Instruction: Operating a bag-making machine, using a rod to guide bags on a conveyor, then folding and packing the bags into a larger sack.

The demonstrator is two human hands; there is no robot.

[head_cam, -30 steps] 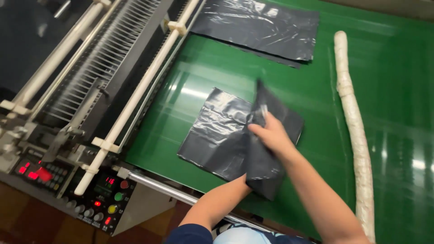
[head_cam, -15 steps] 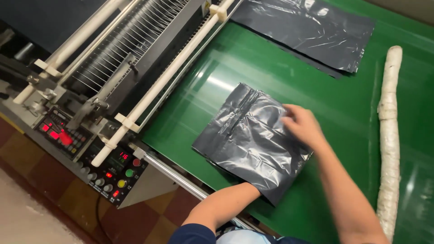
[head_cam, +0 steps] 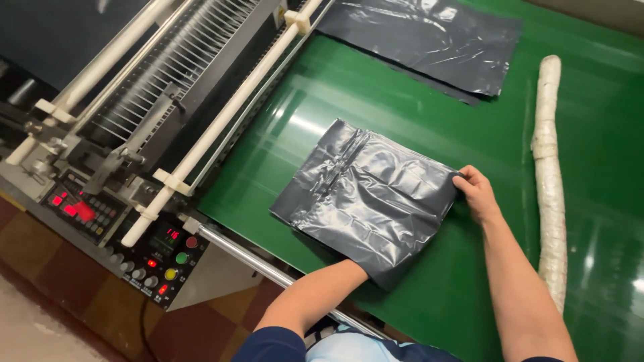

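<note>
a folded stack of dark grey plastic bags [head_cam: 369,198] is shown lying flat on the green surface [head_cam: 416,121], near its front edge and just right of the machine's rollers. the right hand [head_cam: 477,194] is seen at the stack's right edge, its fingers curled over and pinching that edge. the left hand is hidden — the left forearm [head_cam: 315,298] is seen to run under the near corner of the stack, so it cannot be told whether that hand is clenched or released. a second, larger sheet of dark grey plastic [head_cam: 429,40] is laid flat at the far end of the surface, well apart from the stack. a long whitish roll wrapped in clear film [head_cam: 550,174] is placed lengthwise along the right side of the surface, near the right hand but not touching it. to the left, white roller bars [head_cam: 228,117] and a comb-like row of thin metal rods [head_cam: 161,74] are shown — these belong to the bag-making machine. at the lower left, a control panel [head_cam: 161,258] with red, green and yellow buttons and a lit red display is mounted on the machine's front. a brown tiled floor [head_cam: 60,302] is visible below it.
</note>
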